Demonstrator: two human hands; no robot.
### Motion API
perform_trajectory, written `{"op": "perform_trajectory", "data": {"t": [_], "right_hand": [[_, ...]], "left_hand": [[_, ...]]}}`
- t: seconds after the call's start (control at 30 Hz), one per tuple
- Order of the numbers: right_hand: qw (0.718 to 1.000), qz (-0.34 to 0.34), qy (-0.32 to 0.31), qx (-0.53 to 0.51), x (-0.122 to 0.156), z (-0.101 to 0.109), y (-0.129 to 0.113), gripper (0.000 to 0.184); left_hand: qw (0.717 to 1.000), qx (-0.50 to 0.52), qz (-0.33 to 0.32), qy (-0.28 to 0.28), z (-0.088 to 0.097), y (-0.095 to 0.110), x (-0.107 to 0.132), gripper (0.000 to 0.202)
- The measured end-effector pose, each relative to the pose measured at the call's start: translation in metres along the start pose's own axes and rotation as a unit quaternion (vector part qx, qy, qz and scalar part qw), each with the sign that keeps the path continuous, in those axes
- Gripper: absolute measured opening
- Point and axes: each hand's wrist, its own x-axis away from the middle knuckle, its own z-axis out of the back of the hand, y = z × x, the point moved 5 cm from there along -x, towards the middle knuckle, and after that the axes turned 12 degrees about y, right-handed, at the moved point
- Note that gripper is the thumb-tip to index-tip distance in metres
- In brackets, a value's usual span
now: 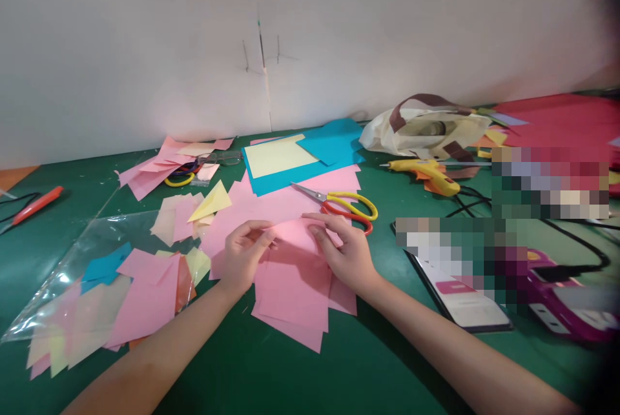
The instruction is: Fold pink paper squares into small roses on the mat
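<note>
Pink paper sheet (294, 226) pinched between both hands above a pink paper pile (293, 292), mid-table.

Left hand (247, 250) grips the sheet's left end between thumb and fingers; right hand (346, 250) grips the right end likewise, presumably so the thin paper is steadied from both sides. Its top edge bows slightly; cannot tell whether its lower part touches the pile. Yellow-and-red-handled scissors (320, 196) lie on pink paper just beyond the right hand, loops rightward, probably for easy reach. Blue sheets (339, 137) and a cream sheet (276, 158) sit farther back, seemingly to leave working room. Scraps lie in and around a clear plastic bag (72, 270) at left, perhaps to contain them. Yellow glue gun (426, 171) rests at right, near black cords (467, 205).
</note>
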Motion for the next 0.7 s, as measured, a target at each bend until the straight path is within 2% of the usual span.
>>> {"op": "perform_trajectory", "data": {"t": [0.17,0.3,0.7], "right_hand": [[0.999,-0.003,0.048,0.02,-0.0011,0.0046,0.0017,0.028],[0.998,-0.006,0.051,0.023,-0.001,0.0044,0.0023,0.031],[0.998,-0.006,0.066,0.005,-0.0008,0.0068,0.0078,0.031]], "left_hand": [[0.997,-0.067,-0.018,0.015,-0.0001,0.0013,0.0013,0.012],[0.996,-0.086,-0.014,0.035,0.0006,-0.0003,0.0007,0.013],[0.994,-0.102,0.011,0.044,0.0006,-0.0062,-0.0008,0.014]]}}
